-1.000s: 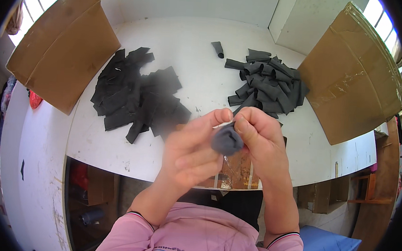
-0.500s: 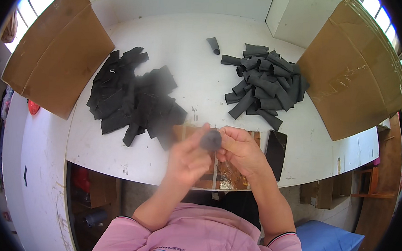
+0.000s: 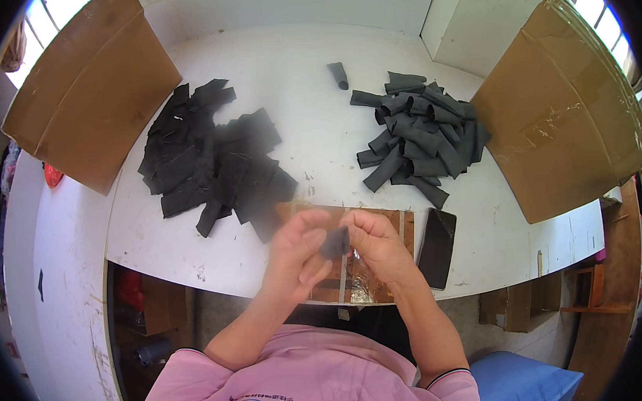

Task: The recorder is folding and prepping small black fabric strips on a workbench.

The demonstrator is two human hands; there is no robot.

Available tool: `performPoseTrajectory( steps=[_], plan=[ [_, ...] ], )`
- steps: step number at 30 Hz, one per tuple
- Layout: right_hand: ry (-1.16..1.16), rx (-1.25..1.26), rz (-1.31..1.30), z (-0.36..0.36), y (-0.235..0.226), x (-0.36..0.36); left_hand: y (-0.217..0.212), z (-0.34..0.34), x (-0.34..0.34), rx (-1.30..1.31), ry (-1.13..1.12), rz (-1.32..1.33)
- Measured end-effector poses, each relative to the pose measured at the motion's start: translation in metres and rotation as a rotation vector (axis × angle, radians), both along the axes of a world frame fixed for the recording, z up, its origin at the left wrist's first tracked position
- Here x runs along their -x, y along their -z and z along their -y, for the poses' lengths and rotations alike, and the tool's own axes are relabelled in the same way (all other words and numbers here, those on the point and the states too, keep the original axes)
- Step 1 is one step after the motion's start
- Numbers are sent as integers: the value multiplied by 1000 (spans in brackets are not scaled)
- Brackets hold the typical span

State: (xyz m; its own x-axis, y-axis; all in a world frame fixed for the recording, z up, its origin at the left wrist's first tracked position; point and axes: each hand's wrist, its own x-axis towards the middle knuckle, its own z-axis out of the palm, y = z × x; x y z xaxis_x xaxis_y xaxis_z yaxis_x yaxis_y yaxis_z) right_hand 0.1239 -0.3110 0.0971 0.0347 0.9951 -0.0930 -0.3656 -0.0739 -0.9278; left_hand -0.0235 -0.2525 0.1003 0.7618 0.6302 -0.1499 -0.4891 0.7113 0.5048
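Above a brown taped cardboard pad [image 3: 375, 277] at the table's front, both hands hold one small dark grey fabric tube [image 3: 336, 242]. My left hand [image 3: 297, 254] grips its left side with curled fingers. The thumb and fingers of my right hand [image 3: 379, 247] pinch its upper right edge. A heap of flat black fabric pieces [image 3: 206, 160] lies to the left. Rolled dark grey tubes of the same look form a pile [image 3: 420, 137] at the far right, and a single tube [image 3: 338, 75] lies apart at the back.
A black phone [image 3: 436, 249] lies right of the pad. Tall cardboard panels stand at the left [image 3: 96, 87] and right [image 3: 561, 116] of the white table [image 3: 300, 67]. Below on the right sits a blue container [image 3: 522, 393].
The tube has dropped slightly toward me and turned, so its round end no longer faces up. My left fingers have curled in around it, while the right hand keeps its pinch.
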Motion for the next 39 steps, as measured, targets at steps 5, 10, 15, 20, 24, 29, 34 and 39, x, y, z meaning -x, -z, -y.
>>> performPoseTrajectory(
  steps=[5,10,15,20,24,29,34,39],
  plan=[
    [32,-4,-3,-4,-32,3,-20,-3,-4,477,136,304],
    [19,9,-52,-2,1,3,-4,3,-4,-27,15,-57],
    [137,29,181,1,-7,-4,-29,-4,-7,-1308,-353,-551],
    [384,-225,468,13,-34,2,-28,-6,-11,-1257,-264,-328],
    [279,-448,1254,13,-67,4,-22,4,-11,-1019,-405,-267],
    [181,-445,1344,11,-32,7,-15,14,-8,-624,-321,-240],
    [271,-432,1316,12,-31,7,-14,7,-18,-654,-304,-265],
    [245,-507,1349,12,-51,6,-17,11,-16,-569,-388,-33]
  ],
)
